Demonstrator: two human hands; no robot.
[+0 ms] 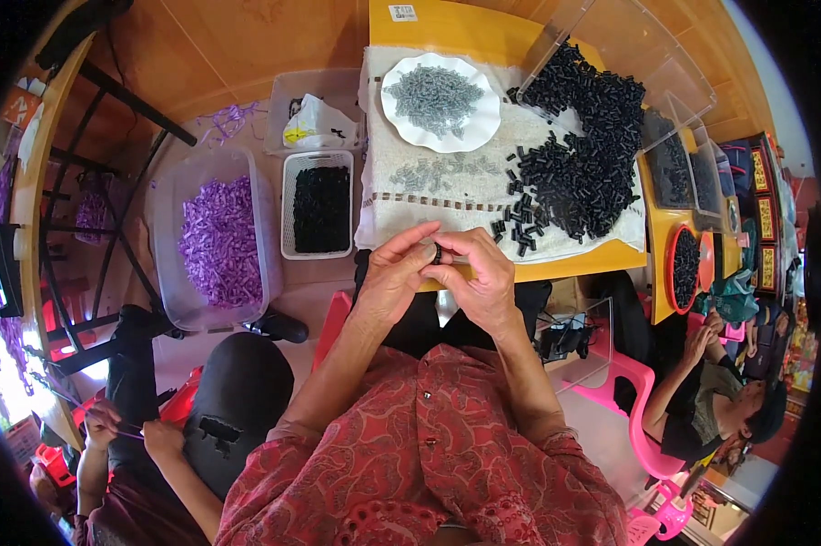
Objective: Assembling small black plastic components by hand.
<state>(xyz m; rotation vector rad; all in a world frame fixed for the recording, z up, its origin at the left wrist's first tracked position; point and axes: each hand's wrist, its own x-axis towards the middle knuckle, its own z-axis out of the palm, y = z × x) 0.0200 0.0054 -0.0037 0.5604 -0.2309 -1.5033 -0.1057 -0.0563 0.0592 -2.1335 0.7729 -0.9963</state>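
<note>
My left hand [394, 275] and my right hand [480, 278] meet just over the near edge of the yellow table [570, 267]. Both are closed, fingertips pinching a small black cylindrical piece [439, 254] between them; its detail is mostly covered by my fingers. Beyond my right hand, a heap of similar short black pieces [579, 187] spreads over a pale cloth [383, 196]. A white plate with a wavy rim [491, 114] holds many small clear-grey pieces [436, 98]. More clear-grey pieces [429, 175] lie loose on the cloth, nearer to me.
On the left stand a white basket [288, 205] of black pieces and a clear tub [165, 237] of purple strips [221, 241]. A clear bin [652, 41] lies tipped behind the heap. People sit on both sides; a pink chair [643, 400] is at right.
</note>
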